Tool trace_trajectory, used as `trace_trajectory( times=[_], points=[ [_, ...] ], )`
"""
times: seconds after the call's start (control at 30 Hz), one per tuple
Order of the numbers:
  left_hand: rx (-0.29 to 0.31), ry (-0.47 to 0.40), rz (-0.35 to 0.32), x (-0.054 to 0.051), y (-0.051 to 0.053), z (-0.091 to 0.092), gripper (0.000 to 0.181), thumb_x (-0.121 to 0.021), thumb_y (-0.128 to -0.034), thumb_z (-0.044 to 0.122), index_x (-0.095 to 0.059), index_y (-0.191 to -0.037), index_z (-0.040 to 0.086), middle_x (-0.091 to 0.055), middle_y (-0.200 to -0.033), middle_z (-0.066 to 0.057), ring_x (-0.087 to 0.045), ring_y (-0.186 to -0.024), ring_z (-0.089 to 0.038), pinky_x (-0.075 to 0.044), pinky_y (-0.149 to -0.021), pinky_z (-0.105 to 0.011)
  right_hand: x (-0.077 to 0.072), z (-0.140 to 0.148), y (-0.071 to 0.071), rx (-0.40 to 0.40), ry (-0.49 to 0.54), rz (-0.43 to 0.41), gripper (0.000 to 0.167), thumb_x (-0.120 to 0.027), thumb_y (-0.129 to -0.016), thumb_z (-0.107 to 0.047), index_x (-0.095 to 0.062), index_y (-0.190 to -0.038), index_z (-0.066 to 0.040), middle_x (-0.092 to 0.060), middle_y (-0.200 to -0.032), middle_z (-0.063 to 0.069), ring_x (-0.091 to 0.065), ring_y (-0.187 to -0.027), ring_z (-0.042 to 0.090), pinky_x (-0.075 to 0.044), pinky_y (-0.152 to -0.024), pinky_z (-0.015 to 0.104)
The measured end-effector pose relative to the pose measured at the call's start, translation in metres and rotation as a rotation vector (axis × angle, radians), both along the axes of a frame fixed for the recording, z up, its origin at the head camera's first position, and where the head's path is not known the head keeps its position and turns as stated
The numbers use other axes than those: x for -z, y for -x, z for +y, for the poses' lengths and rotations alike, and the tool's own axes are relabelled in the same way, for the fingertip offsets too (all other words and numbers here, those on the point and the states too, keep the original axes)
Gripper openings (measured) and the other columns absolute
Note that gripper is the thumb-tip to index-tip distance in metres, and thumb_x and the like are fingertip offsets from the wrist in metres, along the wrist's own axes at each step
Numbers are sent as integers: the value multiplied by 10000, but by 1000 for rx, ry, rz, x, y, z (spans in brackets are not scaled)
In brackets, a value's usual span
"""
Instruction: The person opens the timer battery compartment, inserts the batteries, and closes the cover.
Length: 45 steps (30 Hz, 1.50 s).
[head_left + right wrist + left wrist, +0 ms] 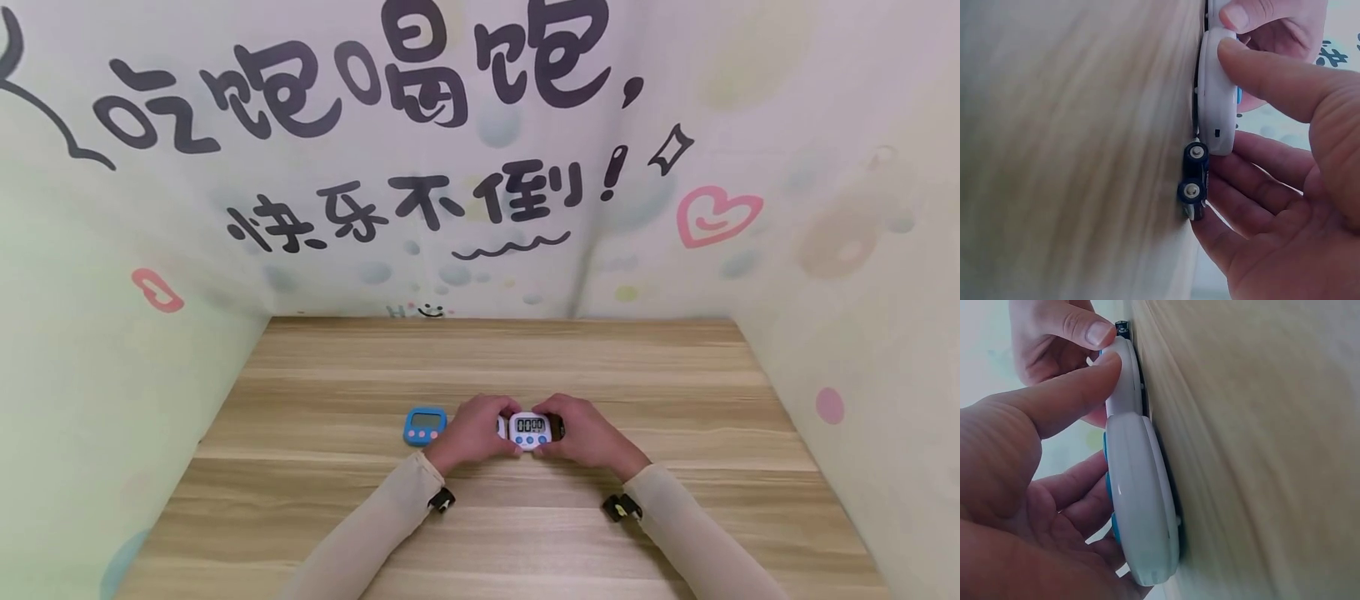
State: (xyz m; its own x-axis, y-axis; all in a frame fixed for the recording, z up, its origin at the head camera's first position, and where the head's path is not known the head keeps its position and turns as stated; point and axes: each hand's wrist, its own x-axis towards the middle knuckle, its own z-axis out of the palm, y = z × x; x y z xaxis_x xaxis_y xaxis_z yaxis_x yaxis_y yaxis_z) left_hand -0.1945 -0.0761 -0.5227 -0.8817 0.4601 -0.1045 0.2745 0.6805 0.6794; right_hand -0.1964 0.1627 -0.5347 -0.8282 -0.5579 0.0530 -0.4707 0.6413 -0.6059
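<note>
Middle white timer (530,431) sits on the desk (525,533), approx. midway btwn its L & R edges, in from the back edge. L hand (476,429) & R hand (588,431) both pinch it, one per end, thumb on the near side, index finger on the far side; each grip's narrow, abt. as wide as the timer.

Handling (my est.): light, stiff plastic, smooth so a bit slippery; screen prob. the fragile bit. Best hold = rounded side edges, thumb vs. fingers, off the display & blue btns.

Head cam alone gives the digits, all zeros where legible, plus a blue timer (425,427) w/ pink btns, just L of the L hand. 2nd white timer is mostly hidden there; L wrist cam shows its side (1141,500) in full, end to end w/ the middle one, touching or v. nearly. Can't tell if L fingers touch it too. R wrist cam shows a dark toy car (1194,178), wheels facing the cam, just beside the timer's R end; from above the R hand covers most of it.
</note>
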Motion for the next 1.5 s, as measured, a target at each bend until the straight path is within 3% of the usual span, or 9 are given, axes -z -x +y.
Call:
trace_trajectory(
  times=[0.13,0.3,0.47,0.57,0.7,0.97,1.23,1.5],
  points=[
    [-6,-21,-20,2,-1,-3,589,-955,-786,300,-705,-1293,131,-739,-1167,17,-632,-1019,-142,-524,-939,-354,-2,-1,0,-7,-18,4,617,-936,-819,-303,-691,-1328,-55,-719,-1226,49,-665,-1080,181,-580,-951,419],
    [-53,-92,-55,4,-3,-16,673,-905,-847,320,-637,-1431,120,-701,-1370,-37,-650,-1229,-185,-547,-1069,-403,-3,-5,0,21,-2,-12,657,-916,-842,-305,-660,-1380,-28,-718,-1282,74,-666,-1118,186,-584,-981,431],
    [-69,-197,-49,-2,-7,-36,611,-857,-906,259,-624,-1440,77,-679,-1427,-86,-619,-1349,-270,-518,-1137,-498,-6,-13,0,36,30,1,603,-893,-865,-333,-682,-1360,-59,-722,-1309,54,-679,-1158,202,-584,-1003,459],
    [-94,-210,-42,-5,-12,-48,590,-848,-914,251,-629,-1436,86,-678,-1429,-73,-614,-1353,-272,-511,-1140,-513,-8,-20,0,34,49,6,582,-880,-874,-358,-694,-1350,-80,-725,-1316,41,-677,-1205,223,-565,-1048,482],
    [-113,-165,-6,-8,-18,-61,599,-871,-889,259,-647,-1421,102,-682,-1416,-50,-608,-1357,-263,-492,-1163,-501,-11,-31,-1,9,70,-2,559,-872,-885,-332,-694,-1346,-70,-730,-1309,51,-674,-1233,249,-549,-1078,507],
    [-68,-43,113,-2,-21,-71,621,-917,-830,238,-675,-1377,71,-695,-1393,-77,-594,-1354,-318,-434,-1201,-540,-11,-51,0,-25,45,0,558,-881,-877,-298,-694,-1346,-63,-728,-1321,62,-674,-1233,243,-555,-1082,485],
    [-49,69,136,-4,-21,-70,657,-936,-806,256,-671,-1366,37,-703,-1375,-125,-588,-1359,-352,-223,-1261,-715,-8,-66,2,-61,-7,3,547,-896,-868,-262,-692,-1342,-82,-729,-1256,19,-664,-1102,159,-584,-978,399],
    [-21,126,140,0,-17,-67,655,-947,-790,281,-688,-1350,61,-733,-1309,-88,-624,-1289,-307,-265,-1247,-694,-4,-67,2,-91,-66,8,587,-906,-854,-273,-680,-1356,-71,-727,-1265,35,-671,-1087,165,-583,-951,379]
  ],
)
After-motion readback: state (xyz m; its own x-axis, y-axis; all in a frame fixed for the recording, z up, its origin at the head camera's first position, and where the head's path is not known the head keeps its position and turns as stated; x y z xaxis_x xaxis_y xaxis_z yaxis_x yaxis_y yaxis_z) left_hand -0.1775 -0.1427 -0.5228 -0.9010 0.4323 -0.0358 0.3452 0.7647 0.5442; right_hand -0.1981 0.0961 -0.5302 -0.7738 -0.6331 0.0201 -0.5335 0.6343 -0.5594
